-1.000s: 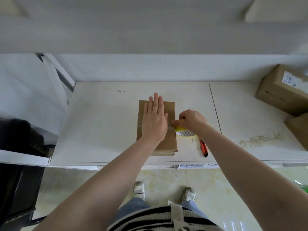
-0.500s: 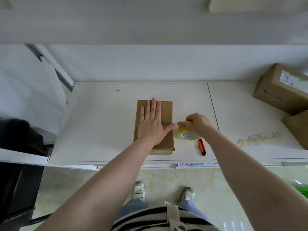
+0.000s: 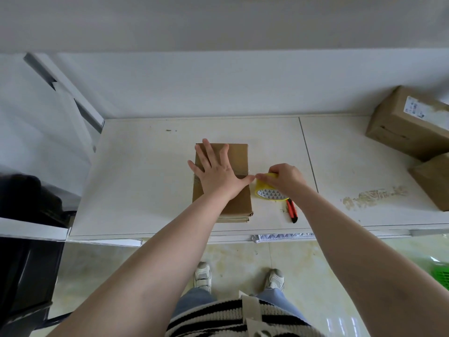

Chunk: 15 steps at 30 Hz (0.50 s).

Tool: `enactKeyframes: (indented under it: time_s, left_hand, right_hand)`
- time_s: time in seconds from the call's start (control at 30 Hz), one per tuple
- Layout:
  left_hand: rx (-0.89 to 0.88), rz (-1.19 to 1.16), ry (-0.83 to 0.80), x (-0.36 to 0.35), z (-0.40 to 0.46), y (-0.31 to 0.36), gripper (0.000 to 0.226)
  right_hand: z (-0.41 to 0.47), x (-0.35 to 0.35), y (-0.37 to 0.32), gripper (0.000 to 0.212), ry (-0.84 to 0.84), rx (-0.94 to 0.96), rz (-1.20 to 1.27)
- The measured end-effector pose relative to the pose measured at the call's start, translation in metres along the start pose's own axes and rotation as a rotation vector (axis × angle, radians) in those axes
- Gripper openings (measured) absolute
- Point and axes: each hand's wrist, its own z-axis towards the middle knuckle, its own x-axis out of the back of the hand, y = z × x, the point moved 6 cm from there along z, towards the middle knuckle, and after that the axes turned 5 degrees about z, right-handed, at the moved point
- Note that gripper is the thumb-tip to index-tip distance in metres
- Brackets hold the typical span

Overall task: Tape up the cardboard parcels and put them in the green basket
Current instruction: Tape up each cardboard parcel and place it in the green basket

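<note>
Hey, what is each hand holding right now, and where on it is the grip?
The right hand grips the yellow tape roll round its upper rim. The left hand holds nothing; it presses flat on the cardboard parcel.

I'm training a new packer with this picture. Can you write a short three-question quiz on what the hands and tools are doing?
1. True or false: the left hand lies flat on the cardboard parcel.
2. What does the right hand grip?
A. orange utility knife
B. yellow tape roll
C. a labelled box
3. Fill in: the orange utility knife lies on the table, just to the ___ of the parcel.

Key: 1 true. 2 B, the yellow tape roll. 3 right.
</note>
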Motion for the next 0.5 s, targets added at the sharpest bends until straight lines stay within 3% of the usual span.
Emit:
enactKeyframes:
  time_s: [0.27,0.5]
  left_hand:
    - [0.013,-0.013,0.022,0.000,0.000,-0.004,0.132]
    - [0.069,-0.113,-0.071,0.003,-0.002,-0.003,0.128]
  right_hand:
    - [-0.008,-0.004,0.006,0.045,-0.082,0.067,0.167]
    - [-0.008,-0.001,-0.009,0.049,-0.085,0.084,0.106]
